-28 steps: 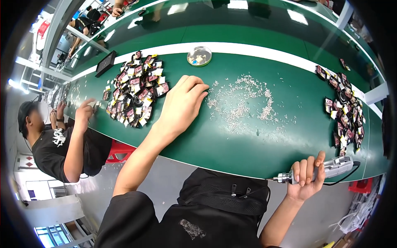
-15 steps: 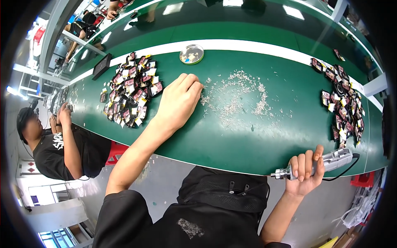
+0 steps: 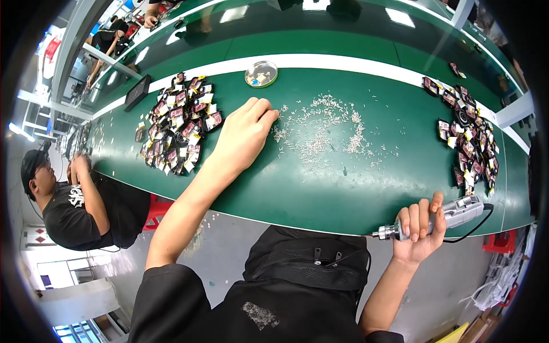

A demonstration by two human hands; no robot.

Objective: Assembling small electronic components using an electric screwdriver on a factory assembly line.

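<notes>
My left hand (image 3: pixel 245 132) is over the green table, its fingertips pinched together at the left edge of a scatter of small silvery screws (image 3: pixel 320 134). Whatever those fingertips hold is too small or hidden to make out. At the table's near edge on the right, my right hand (image 3: pixel 420 228) is wrapped round a grey electric screwdriver (image 3: pixel 464 211), which lies roughly level with its bit pointing left. A black cord trails from its back end. Left of my left hand is a heap of small black parts (image 3: pixel 178 123) with white and yellow labels.
A second pile of similar black parts (image 3: pixel 469 134) lies at the right. A round shallow dish (image 3: pixel 261 74) with small bits stands by the white strip, and a black tray (image 3: pixel 137 92) at far left. Another person (image 3: pixel 74 200) sits to the left. Metal posts (image 3: pixel 514 110) rise beyond.
The whole view has shifted slightly. My left hand stays pinched by the screws, and my right hand keeps hold of the screwdriver. The person at the left has lowered their hands a little.
</notes>
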